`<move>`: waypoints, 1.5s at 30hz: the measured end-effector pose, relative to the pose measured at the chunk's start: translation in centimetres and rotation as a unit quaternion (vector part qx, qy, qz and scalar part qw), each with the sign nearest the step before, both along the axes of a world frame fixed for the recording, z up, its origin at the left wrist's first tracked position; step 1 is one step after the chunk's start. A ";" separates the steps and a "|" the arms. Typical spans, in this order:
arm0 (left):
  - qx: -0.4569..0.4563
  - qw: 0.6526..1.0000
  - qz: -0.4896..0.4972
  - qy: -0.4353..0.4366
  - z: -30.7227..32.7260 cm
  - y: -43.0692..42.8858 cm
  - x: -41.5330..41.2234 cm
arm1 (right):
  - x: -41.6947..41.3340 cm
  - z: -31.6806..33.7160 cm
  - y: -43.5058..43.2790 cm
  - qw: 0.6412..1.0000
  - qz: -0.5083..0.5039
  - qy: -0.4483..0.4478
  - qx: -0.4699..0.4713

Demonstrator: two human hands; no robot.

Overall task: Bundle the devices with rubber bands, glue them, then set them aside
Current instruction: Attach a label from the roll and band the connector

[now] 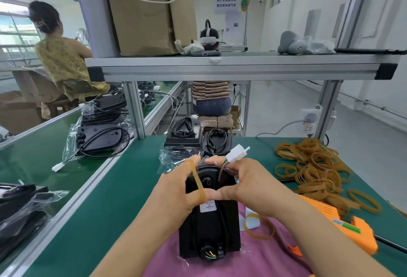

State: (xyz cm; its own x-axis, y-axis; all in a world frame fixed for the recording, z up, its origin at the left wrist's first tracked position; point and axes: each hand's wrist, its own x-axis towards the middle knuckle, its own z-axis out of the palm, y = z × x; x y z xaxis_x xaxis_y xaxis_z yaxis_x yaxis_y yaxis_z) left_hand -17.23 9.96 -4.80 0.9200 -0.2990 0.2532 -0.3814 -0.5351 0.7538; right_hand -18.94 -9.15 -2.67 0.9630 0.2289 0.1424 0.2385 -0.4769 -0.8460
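A black device (209,226) with a white label lies on a pink cloth (253,259) at the bench front. My left hand (174,188) grips its far left side, with a tan rubber band (197,181) stretched between forefinger and thumb over the device top. My right hand (248,186) grips the far right side, fingers curled round the coloured wires that lead to a white connector (236,153). A loose rubber band (259,226) lies on the cloth to the right. An orange glue gun (343,228) rests at the right.
A heap of tan rubber bands (315,173) covers the right of the green mat. Two more black devices (198,138) sit beyond my hands. Bagged devices (99,136) lie on the left conveyor. An aluminium shelf (240,67) runs overhead. Two people sit further back.
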 end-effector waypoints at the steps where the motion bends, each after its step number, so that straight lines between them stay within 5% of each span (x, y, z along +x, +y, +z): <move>1: 0.007 1.000 0.010 -0.004 0.0 -0.3 0.0 | 0.1 0.0 0.1 1.000 -0.004 -0.003 -0.003; 13: -0.034 0.996 0.086 -0.015 -0.2 -2.1 -0.9 | -0.1 -0.6 0.3 0.998 -0.047 -0.028 -0.026; 19: -0.014 0.997 0.067 -0.042 0.0 -1.5 -0.5 | -0.4 2.4 -2.3 0.990 0.070 0.027 -0.118; 24: -0.038 0.997 0.049 -0.034 -0.2 -1.5 -0.3 | 1.7 6.1 -2.7 0.996 -0.084 -0.039 0.018; 29: -0.022 0.999 0.037 -0.022 -0.1 -1.4 -0.4 | 4.0 9.4 0.5 0.980 0.049 0.103 -0.160; 35: -0.049 0.997 0.047 -0.023 -0.1 -1.6 -0.3 | 5.7 11.5 4.4 0.901 0.079 0.174 -0.391; 41: -0.048 0.997 0.046 -0.031 0.3 -1.8 -0.4 | 5.2 10.8 6.4 0.886 0.053 0.105 -0.448; 45: -0.042 0.998 0.040 -0.020 0.3 -1.6 -0.1 | 4.8 10.3 6.1 0.914 0.026 0.091 -0.394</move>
State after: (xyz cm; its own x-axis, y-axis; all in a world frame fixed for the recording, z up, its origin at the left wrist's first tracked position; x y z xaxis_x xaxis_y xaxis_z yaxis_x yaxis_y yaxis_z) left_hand -17.35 8.31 -4.50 0.9287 -0.2005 0.3120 -0.3708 -0.5013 0.7818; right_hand -14.15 -3.03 7.62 0.9395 0.2375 -0.2467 0.1677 -0.9472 -0.2733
